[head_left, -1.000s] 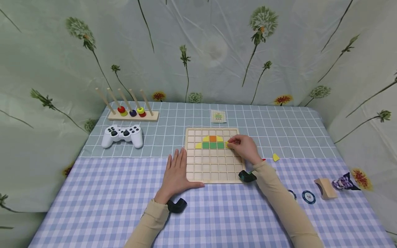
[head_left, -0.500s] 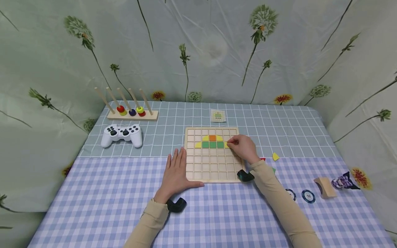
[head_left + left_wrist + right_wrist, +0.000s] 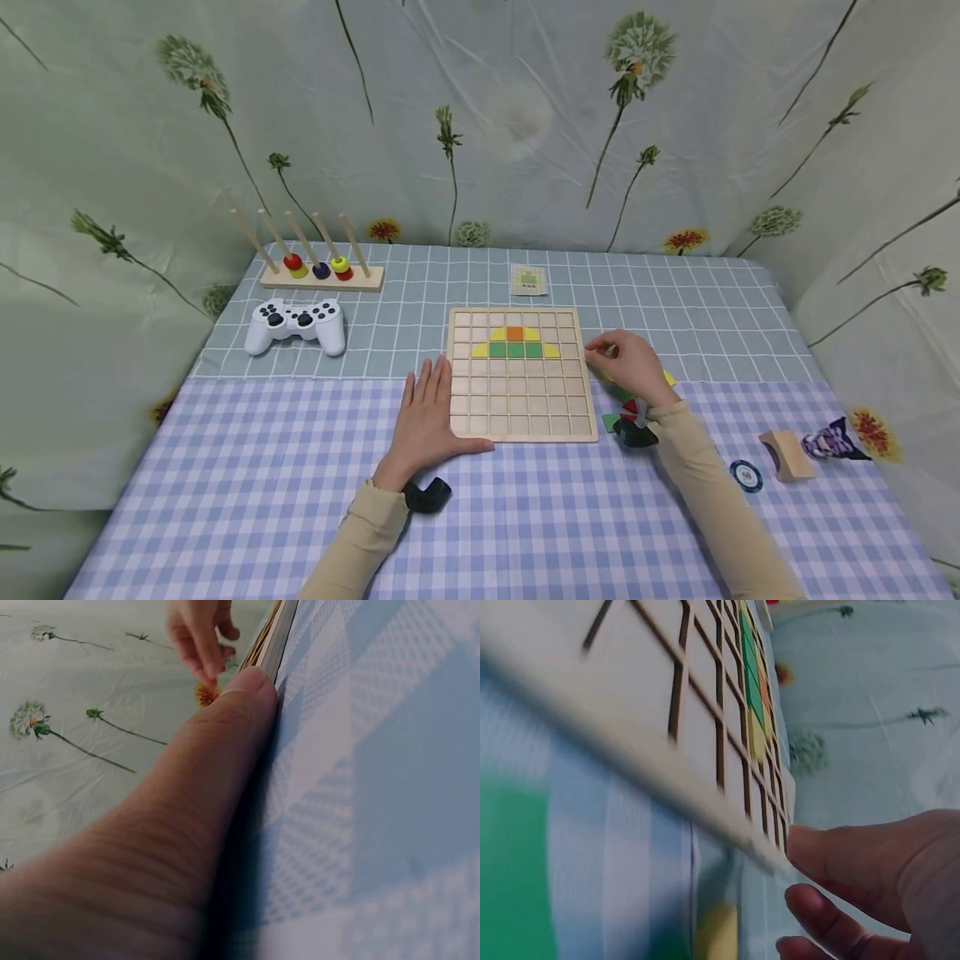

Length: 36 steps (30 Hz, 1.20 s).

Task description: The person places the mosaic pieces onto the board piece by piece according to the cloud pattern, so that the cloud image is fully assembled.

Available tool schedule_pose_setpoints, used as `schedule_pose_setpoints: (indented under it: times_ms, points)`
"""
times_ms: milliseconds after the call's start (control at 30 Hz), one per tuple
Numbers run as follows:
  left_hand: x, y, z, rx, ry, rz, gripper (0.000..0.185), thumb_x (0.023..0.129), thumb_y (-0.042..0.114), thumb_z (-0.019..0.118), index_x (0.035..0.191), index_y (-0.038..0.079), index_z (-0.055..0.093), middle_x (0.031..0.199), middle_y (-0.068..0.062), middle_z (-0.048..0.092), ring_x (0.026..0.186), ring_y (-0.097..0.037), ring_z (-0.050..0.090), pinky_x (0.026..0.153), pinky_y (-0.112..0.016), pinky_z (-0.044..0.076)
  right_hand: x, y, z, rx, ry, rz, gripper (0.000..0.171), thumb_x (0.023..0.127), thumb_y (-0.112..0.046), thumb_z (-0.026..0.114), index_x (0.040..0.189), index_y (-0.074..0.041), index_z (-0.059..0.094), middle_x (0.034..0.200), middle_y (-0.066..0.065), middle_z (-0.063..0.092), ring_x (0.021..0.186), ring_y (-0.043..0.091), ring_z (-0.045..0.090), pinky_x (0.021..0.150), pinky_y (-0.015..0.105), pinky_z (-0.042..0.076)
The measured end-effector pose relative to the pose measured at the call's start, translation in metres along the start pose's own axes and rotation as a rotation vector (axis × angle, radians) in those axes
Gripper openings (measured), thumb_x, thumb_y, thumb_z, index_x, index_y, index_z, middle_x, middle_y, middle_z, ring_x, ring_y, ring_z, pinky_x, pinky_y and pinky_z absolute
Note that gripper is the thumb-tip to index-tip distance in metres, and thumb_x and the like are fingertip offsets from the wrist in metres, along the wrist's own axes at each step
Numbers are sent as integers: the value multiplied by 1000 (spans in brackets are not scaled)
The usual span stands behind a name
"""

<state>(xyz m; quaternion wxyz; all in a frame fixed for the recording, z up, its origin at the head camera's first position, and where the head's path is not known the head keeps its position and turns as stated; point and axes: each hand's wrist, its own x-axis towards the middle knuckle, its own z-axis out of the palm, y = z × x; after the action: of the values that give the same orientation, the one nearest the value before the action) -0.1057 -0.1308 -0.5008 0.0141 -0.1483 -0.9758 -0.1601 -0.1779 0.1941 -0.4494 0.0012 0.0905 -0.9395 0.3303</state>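
A wooden grid board (image 3: 517, 406) lies mid-table. Near its top sit green tiles (image 3: 515, 350) in a row, an orange tile (image 3: 514, 333) above them, and yellow tiles (image 3: 551, 351) at the ends. My left hand (image 3: 427, 417) rests at the board's left corner, fingers straight up the side, thumb along the near edge. Just off the right edge is my right hand (image 3: 628, 362), fingers loosely bent; in the right wrist view thumb (image 3: 840, 851) and fingers are apart with nothing between them. Loose red (image 3: 630, 407), green (image 3: 611, 422) and yellow (image 3: 669, 378) tiles lie around it, partly hidden.
A small pattern card (image 3: 528, 281) lies behind the board. A white game controller (image 3: 296, 325) and a peg stand with beads (image 3: 322, 282) are at the back left. On the right are a poker chip (image 3: 746, 476), a wooden arch block (image 3: 789, 456) and a purple figure (image 3: 832, 442).
My right hand has let go of the yellow tile at the right end of the row and moved right, off the board. My left hand has stayed in place.
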Motion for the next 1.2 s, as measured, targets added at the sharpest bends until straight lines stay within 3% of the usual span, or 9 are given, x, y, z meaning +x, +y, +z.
schedule_pose_setpoints:
  times_ms: [300, 633, 900, 1200]
  points:
    - [0, 0, 1, 10, -8, -4, 134, 61, 84, 58, 150, -3, 6, 156, -16, 7, 143, -30, -3, 112, -45, -5, -16, 19, -23, -44, -120, 86, 21, 82, -19, 75, 96, -4, 73, 86, 6, 62, 62, 19, 48, 52, 31, 41]
    - [0, 1, 0, -2, 1, 4, 134, 61, 83, 59, 150, -3, 8, 156, -17, 9, 143, -30, -1, 112, -46, -3, -16, 22, -17, -96, -163, 21, 17, 79, -16, 77, 86, -7, 65, 80, 3, 59, 66, 17, 50, 58, 32, 40]
    - [0, 1, 0, -6, 6, 11, 135, 61, 83, 59, 150, -3, 7, 156, -17, 9, 143, -31, -1, 113, -46, -3, -18, 9, -8, -55, -93, 15, 18, 80, -15, 75, 88, -8, 61, 75, 0, 56, 60, 14, 48, 54, 31, 38]
    - [-1, 1, -1, -3, 5, 5, 135, 61, 83, 60, 150, -3, 7, 156, -17, 9, 143, -30, -1, 113, -46, -3, -3, -34, 20, 93, -35, -44, 13, 82, -13, 74, 87, -7, 64, 75, 0, 55, 55, 16, 43, 50, 30, 34]
